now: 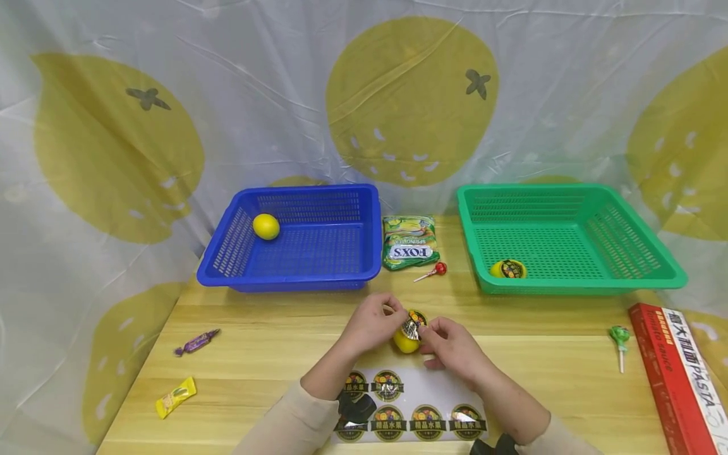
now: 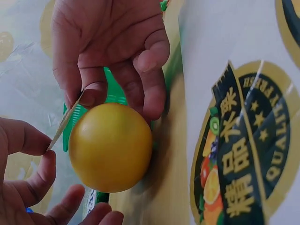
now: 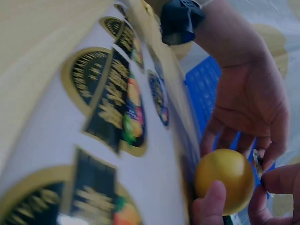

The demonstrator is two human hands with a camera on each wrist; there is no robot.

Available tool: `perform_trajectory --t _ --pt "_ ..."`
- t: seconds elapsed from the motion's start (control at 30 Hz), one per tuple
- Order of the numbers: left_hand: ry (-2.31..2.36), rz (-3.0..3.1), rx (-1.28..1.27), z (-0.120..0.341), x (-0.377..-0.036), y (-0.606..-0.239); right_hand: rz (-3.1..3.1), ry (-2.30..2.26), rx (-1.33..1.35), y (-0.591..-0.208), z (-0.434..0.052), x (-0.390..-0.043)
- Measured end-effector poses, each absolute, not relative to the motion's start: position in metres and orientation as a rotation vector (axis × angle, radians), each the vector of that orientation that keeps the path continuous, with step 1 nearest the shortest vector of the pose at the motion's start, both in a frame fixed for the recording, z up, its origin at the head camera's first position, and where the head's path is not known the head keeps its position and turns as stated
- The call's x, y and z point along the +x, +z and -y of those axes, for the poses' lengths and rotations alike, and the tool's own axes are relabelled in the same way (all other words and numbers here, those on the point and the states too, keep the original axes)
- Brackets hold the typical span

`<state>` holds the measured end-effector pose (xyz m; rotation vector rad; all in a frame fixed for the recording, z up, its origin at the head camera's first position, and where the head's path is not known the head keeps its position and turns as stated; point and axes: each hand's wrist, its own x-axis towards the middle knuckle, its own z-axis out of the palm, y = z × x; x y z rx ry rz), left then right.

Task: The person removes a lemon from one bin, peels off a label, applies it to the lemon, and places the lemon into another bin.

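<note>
1. Readable text: candy bag (image 1: 409, 242) between the baskets says "FOX'S"; red box (image 1: 679, 373) at the table's right edge says "PASTA" plus Chinese characters. Round stickers on the sticker sheet (image 1: 409, 404) carry gold Chinese characters and fruit art on black; left wrist view shows "QUALITY" on the rim.
2. Materials: blue basket (image 1: 296, 240) and green basket (image 1: 569, 237) are perforated plastic, rectangular. Table (image 1: 273, 341) is light wood grain. Backdrop is thin creased sheet with a yellow fruit print.
3. Yellow ball (image 1: 405, 341): smooth, glossy, round, on the table just beyond the sticker sheet, between both hands.
4. Left hand (image 1: 372, 322): fingers curled around the ball's left side, thumb and forefinger pinching one edge of a sticker (image 1: 412, 325).
5. Right hand (image 1: 452, 347): pinches the sticker's other edge, thumb touching the ball. Sticker sits at the ball's top, edge-on in the left wrist view.
6. Others: plain yellow ball (image 1: 265, 226) in the blue basket; stickered ball (image 1: 508, 269) in the green one.
</note>
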<state>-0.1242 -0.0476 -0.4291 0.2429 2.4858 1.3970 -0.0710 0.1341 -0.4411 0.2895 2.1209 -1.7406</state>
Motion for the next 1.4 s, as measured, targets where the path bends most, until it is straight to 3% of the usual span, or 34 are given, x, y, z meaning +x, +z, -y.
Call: perform_trajectory --t 0.77,1.4 --pt "1.727 -2.113 -0.015 0.051 -0.106 -0.437 -2.466 -1.32 -0.004 -0.418 -0.147 -0.127" --pt "1.848 -2.007 -0.117 0.046 -0.093 -0.443 -2.375 -1.319 -0.024 -0.418 -0.146 -0.125"
